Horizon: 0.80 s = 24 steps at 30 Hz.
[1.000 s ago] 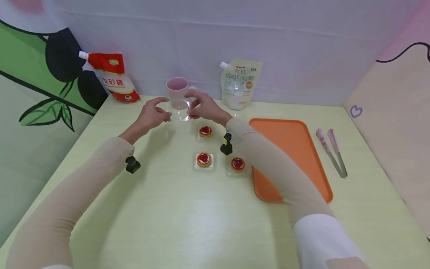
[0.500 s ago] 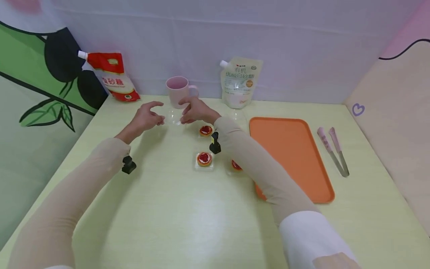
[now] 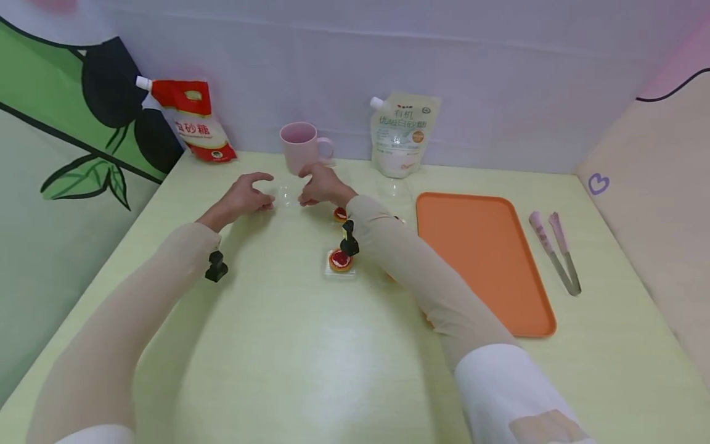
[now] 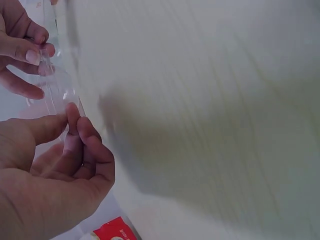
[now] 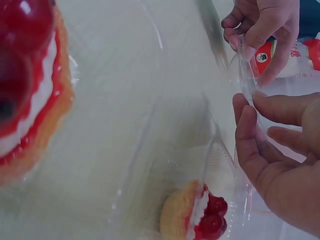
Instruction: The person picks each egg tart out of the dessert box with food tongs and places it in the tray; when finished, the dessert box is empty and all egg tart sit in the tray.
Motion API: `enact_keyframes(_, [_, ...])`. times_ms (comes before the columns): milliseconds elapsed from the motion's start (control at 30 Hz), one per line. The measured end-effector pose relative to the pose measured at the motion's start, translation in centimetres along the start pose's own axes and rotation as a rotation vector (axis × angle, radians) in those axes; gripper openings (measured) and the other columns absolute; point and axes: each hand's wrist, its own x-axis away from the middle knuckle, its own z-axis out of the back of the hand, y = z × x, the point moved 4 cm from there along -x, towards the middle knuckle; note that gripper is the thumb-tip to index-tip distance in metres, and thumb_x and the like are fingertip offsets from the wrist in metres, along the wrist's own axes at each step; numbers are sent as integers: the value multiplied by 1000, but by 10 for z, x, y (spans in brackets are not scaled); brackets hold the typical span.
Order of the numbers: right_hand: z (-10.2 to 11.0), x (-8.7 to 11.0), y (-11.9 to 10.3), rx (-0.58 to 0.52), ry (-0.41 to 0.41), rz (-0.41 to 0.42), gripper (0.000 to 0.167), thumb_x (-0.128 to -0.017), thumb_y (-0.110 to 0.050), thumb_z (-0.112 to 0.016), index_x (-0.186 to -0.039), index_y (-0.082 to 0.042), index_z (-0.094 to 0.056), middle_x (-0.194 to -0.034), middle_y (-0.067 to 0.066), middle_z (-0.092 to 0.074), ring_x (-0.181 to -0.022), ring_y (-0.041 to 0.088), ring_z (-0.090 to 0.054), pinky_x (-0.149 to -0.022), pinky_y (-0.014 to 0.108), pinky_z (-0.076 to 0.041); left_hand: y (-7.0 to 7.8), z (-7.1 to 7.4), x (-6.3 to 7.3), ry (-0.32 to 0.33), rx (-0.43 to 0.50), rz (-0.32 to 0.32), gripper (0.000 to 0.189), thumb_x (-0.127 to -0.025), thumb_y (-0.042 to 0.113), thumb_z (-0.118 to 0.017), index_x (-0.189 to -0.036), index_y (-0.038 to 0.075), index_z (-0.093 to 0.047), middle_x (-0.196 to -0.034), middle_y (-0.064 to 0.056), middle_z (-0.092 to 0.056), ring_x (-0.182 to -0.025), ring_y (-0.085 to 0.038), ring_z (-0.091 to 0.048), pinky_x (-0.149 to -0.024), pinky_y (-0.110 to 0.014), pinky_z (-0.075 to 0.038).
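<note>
Between my two hands, in front of the pink mug, is a thin clear plastic lid. My left hand pinches one edge of it between thumb and fingers; the lid shows a domed middle in the left wrist view. My right hand pinches the opposite edge, as the right wrist view shows. Close to my right forearm, a red-topped tart sits on a clear plastic base. Another tart lies behind it, partly covered by my right arm. A third is almost wholly hidden under that sleeve.
An orange tray lies to the right, with tongs beyond it. Along the back wall stand a red and white sugar pouch and a pale sugar pouch. More clear plastic lies before the pale pouch.
Both hands have lowered the lid from in front of the mug, tilting it flatter toward the table. My right forearm has shifted left and now covers most of the right-hand tart.
</note>
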Motion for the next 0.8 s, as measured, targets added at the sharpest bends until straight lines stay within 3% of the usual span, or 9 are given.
enact_keyframes(333, [-4,0,-1,65,-2,-67,62,-89,-2,-71,-145,1,-45,-114,16,-65,-80,19,-67,-79,28,-58,-6,1,-10,-41,-47,29,58,-100,17,-60,-152,8,-37,-92,-8,-71,-75,-14,-64,-71,-26,-51])
enact_keyframes(800, [-3,-3,-4,159,-7,-62,61,-89,-5,-72,-143,2,-45,-112,14,-65,-79,17,-62,-76,24,-57,-5,-2,-12,-46,-43,36,59,-101,19,-59,-153,7,-35,-90,-6,-72,-74,-11,-63,-72,-27,-48])
